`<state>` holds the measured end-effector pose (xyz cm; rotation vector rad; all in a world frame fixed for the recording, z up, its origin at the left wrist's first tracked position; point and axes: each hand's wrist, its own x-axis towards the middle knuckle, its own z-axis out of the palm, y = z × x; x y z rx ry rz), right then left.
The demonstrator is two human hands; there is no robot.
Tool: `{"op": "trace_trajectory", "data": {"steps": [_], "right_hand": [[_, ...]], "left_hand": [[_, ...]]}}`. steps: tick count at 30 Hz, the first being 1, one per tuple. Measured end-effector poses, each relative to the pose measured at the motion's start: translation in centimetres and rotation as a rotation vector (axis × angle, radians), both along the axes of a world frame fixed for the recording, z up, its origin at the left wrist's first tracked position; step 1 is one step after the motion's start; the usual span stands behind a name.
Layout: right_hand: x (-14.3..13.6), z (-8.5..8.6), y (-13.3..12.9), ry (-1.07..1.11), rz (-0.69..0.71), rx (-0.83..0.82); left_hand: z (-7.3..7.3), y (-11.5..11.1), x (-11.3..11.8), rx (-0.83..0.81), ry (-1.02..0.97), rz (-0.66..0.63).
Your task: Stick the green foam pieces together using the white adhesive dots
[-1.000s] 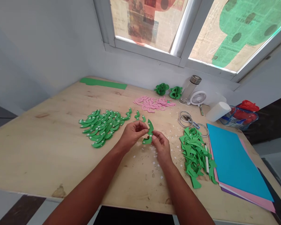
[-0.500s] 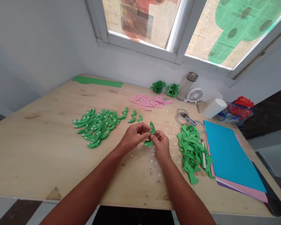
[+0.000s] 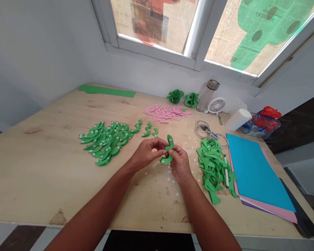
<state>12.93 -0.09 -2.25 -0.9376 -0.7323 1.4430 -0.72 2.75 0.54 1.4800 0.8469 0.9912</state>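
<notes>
Between my two hands is a wavy green paper cutout (image 3: pixel 169 142) with small white tape squares on it. My left hand (image 3: pixel 149 150) pinches it from the left near its middle. From the right, the thumb and fingers of my right hand (image 3: pixel 180 160) press on the same cutout. Part of its middle is hidden by my fingertips. To the left lies a spread of similar green cutouts (image 3: pixel 107 143) with white tape squares. A few single wavy pieces (image 3: pixel 147 129) lie just beyond my left hand.
Green paper scraps (image 3: pixel 213 167) with a white pen (image 3: pixel 226 174) on them lie right, beside blue sheets (image 3: pixel 259 170). Tape rolls (image 3: pixel 203 129), pink cutouts (image 3: pixel 164 113), a bottle (image 3: pixel 207 96), a small fan (image 3: pixel 216 105) and two green paper balls (image 3: pixel 175 96) stand farther back.
My fingertips have shifted slightly, and more of the green cutout's middle now shows between them. The view has moved a little; the rest of the table looks the same.
</notes>
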Motion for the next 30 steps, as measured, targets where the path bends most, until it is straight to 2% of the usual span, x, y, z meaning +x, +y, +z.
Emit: {"op": "trace_trajectory", "data": {"steps": [6,12,18,30], "right_hand": [[0.11,0.08,0.02,0.06,0.027,-0.013],[0.32,0.08,0.03,0.134,0.063,-0.065],[0.35,0.53,-0.11,0.19,0.078,-0.092],[0.36,0.53,-0.09,0.254,0.082,-0.124]], "left_hand": [[0.47,-0.08,-0.18,0.118,0.092,0.012],[0.19,-0.01,-0.39,0.25,0.186,0.065],[0.11,0.1,-0.57,0.34,0.223,0.05],[0.03,0.34,-0.97,0.429,0.228,0.016]]}}
